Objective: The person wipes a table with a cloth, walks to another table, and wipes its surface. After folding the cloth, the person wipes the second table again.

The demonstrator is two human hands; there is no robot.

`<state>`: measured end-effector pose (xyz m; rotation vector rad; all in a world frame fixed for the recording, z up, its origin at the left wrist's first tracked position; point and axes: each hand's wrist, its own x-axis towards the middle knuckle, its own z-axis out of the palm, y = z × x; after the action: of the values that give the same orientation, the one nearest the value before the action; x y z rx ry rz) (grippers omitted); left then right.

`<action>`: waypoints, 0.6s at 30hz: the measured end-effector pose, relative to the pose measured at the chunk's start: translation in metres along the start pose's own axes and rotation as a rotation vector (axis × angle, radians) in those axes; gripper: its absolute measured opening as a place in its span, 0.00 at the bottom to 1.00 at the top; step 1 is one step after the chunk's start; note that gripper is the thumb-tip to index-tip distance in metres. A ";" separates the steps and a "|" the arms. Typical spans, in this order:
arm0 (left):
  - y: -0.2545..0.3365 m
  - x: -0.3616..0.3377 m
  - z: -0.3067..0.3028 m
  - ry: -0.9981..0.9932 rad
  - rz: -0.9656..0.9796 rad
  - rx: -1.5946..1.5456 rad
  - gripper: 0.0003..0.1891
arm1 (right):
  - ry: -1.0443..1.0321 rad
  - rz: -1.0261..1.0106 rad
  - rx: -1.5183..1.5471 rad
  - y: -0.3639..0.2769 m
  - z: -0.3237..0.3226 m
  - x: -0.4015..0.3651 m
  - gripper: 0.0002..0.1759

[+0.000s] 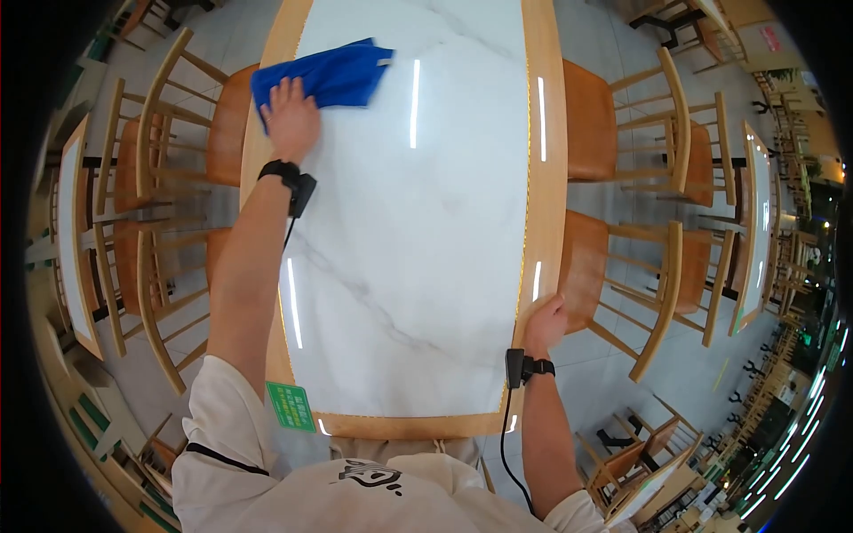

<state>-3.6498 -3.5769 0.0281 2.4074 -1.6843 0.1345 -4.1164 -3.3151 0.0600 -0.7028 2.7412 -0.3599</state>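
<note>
Blue cloth (336, 73) is lying crumpled at the far left corner of the table (418, 231), partly overhanging the wooden rim there. Left hand (291, 115) is pressing down on the cloth's near edge, palm flat, fingers stretched forward and close together, not pinching. Right hand (544, 322) is resting on the near right edge of the table, fingers curling over the wooden rim, thumb on top.

Both wrists are wearing a black band with a small black box: left wrist box (300, 191) and right wrist box (515, 366), a thin cable hanging from each.

Tabletop is showing white marble pattern with grey veins, reflecting strip lights.

Green sticker (290, 406) is sitting on the near left corner of the rim; it has print, too small to read. Person's pale shirt is showing a black brush-style graphic (369, 473), not readable.

Wooden chairs with brown seats are standing along both sides: left chair (182, 124), right chair (622, 115). A sign with red print (769, 37) is hanging at the upper right, unreadable.
</note>
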 end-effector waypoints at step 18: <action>0.030 0.064 0.023 0.059 -0.072 -0.029 0.28 | -0.057 -0.195 0.152 -0.121 0.047 0.066 0.31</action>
<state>-3.6569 -3.6505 0.0212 2.4148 -1.5614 0.1666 -4.1038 -3.4588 0.0393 -0.9252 2.5657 -0.5748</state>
